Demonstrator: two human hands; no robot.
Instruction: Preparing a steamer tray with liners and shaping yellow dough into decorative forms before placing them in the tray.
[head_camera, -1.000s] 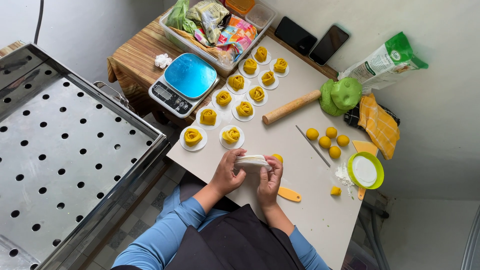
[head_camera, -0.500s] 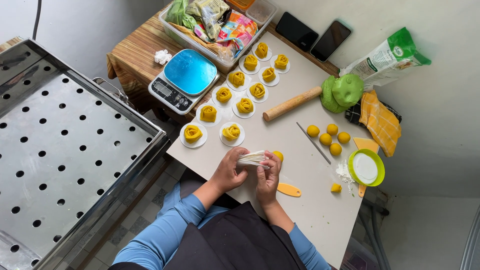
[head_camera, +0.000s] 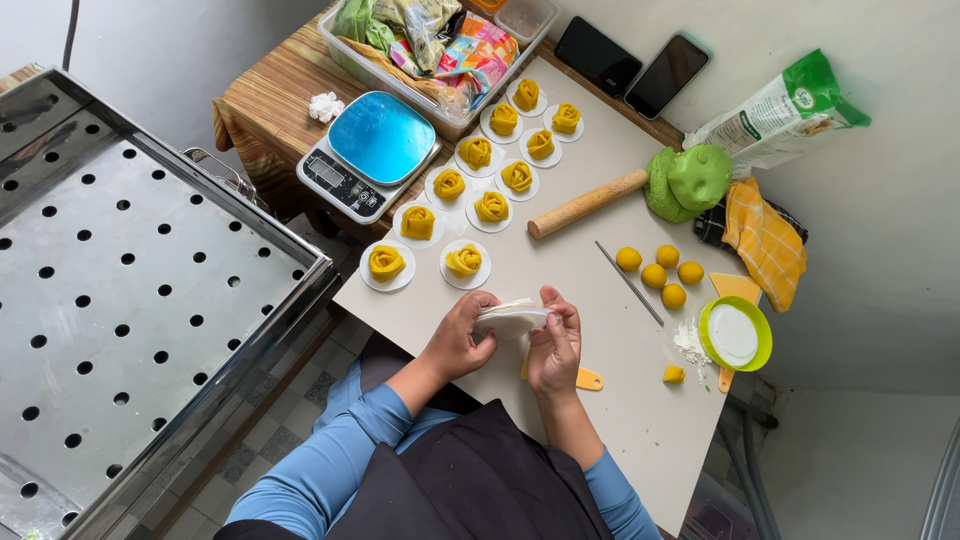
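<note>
Left of the fingers, perforated steel tray (head_camera: 130, 290), then scale (head_camera: 368, 152) and rows of yellow dough rolls (head_camera: 465, 260) on white paper rounds. Between both sets of fingertips, stack of white paper rounds (head_camera: 512, 316), left hand (head_camera: 462, 335) and right hand (head_camera: 555, 345) both pinched on it, seemingly peeling one sheet free. Right of the fingers, rolling pin (head_camera: 586, 203), dough balls (head_camera: 660, 270) and green-rimmed lid (head_camera: 735, 334); next, probably a careful thumb slide to separate a single round.

Both hands, left (head_camera: 458, 338) and right (head_camera: 556, 345), held a white paper stack (head_camera: 510, 317) above the table (head_camera: 600, 400); yellow buns (head_camera: 463, 261), scale (head_camera: 368, 152) and rolling pin (head_camera: 586, 203) lay beyond
</note>
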